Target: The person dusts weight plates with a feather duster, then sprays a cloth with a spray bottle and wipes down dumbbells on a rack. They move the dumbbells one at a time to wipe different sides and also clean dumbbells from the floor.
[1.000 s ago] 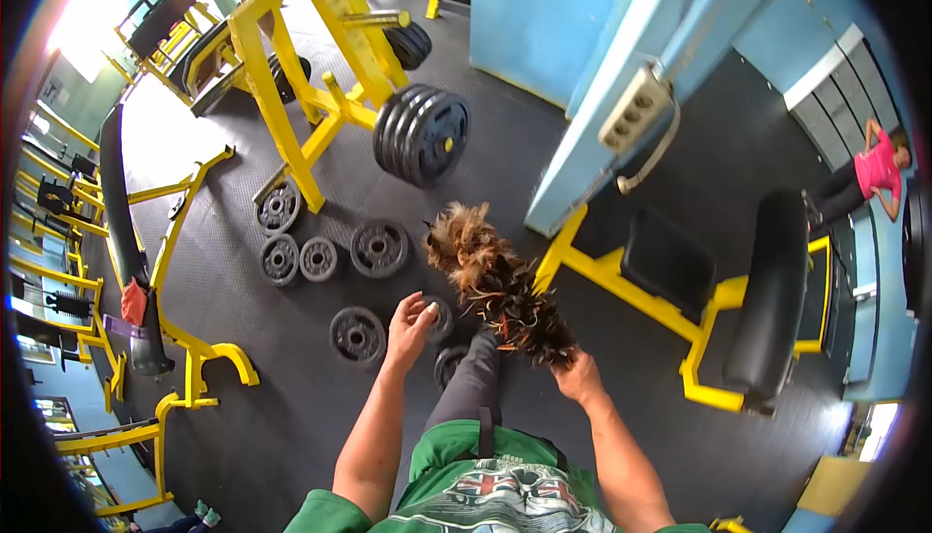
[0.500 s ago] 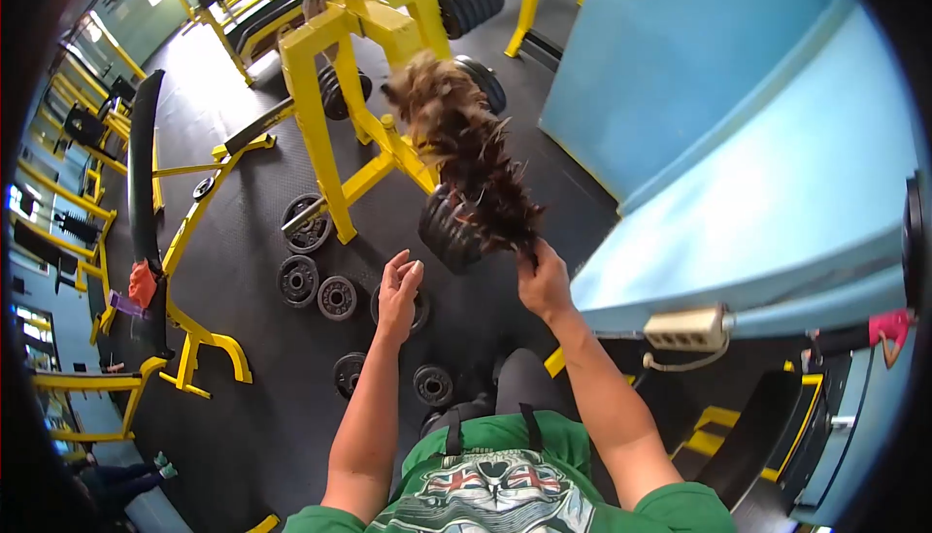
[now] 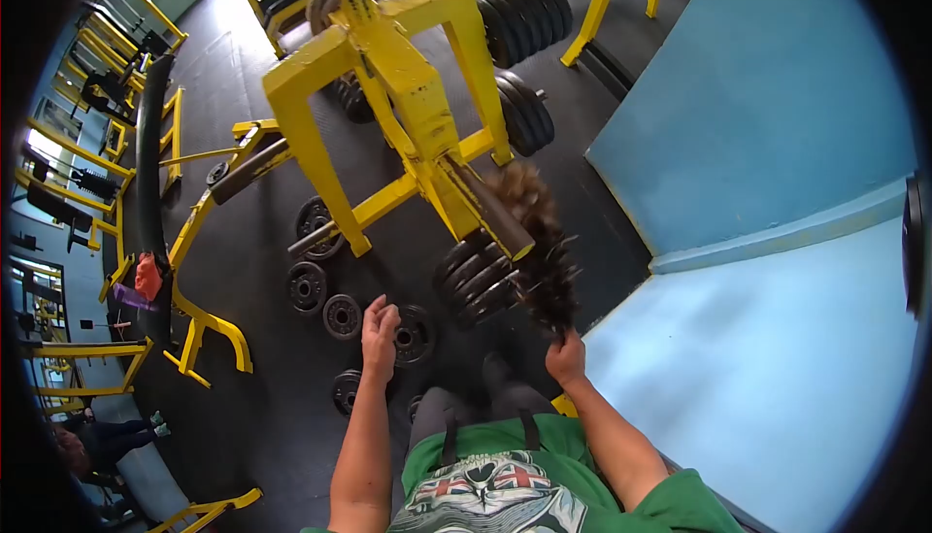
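Note:
My right hand (image 3: 565, 356) is wrapped round the lower end of a brown feather duster (image 3: 549, 279). The feathers point up and away from me, beside a bare metal peg (image 3: 490, 211) on the yellow weight rack (image 3: 419, 91); the peg covers part of them. Just left of the duster, a stack of black weight plates (image 3: 474, 276) sits low on the rack. Out in front of me and holding nothing, my left hand (image 3: 380, 341) has loosely bent fingers with gaps between them. Beneath it on the floor lies a black weight plate (image 3: 413, 336).
Smaller plates (image 3: 307, 287) lie on the dark floor to the left. A blue wall (image 3: 767, 125) rises at the right. More plates (image 3: 524, 18) hang on the rack's far side. A long padded bar (image 3: 150, 164) of another yellow machine stands left, and a person (image 3: 107, 444) is at lower left.
The duster has come down and to the right, from in front of the rack to beside the peg. My view has moved closer to the rack. My left hand stays free.

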Demonstrator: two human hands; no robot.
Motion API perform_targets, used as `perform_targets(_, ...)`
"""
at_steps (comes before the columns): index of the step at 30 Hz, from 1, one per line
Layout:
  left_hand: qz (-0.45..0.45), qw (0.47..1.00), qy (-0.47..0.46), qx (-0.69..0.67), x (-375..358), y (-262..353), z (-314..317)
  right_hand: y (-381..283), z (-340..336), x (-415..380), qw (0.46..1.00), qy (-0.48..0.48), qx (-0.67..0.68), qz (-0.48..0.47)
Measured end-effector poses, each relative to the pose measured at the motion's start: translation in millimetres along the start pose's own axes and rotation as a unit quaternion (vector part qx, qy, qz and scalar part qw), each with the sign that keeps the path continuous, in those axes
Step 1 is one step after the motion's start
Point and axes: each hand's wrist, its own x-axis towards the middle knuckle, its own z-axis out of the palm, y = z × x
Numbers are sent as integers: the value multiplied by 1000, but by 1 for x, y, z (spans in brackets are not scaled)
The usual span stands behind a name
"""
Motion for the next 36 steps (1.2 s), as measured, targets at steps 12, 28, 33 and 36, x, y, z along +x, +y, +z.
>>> perform_targets(12, -108, 984, -74, 124, 78, 16, 44, -46, 39, -16, 982, -124, 29, 136)
perform_targets(28, -213, 947, -155, 182, 108, -34, 57, 8, 43, -49, 964, -189, -151, 109)
perform_targets(33, -136, 942, -208, 227, 111, -70, 63, 95, 93, -12, 972, 65, -123, 191)
perform_targets(36, -41, 895, -281, 345, 111, -66, 89, 106, 87, 36, 983, 61, -118, 127)
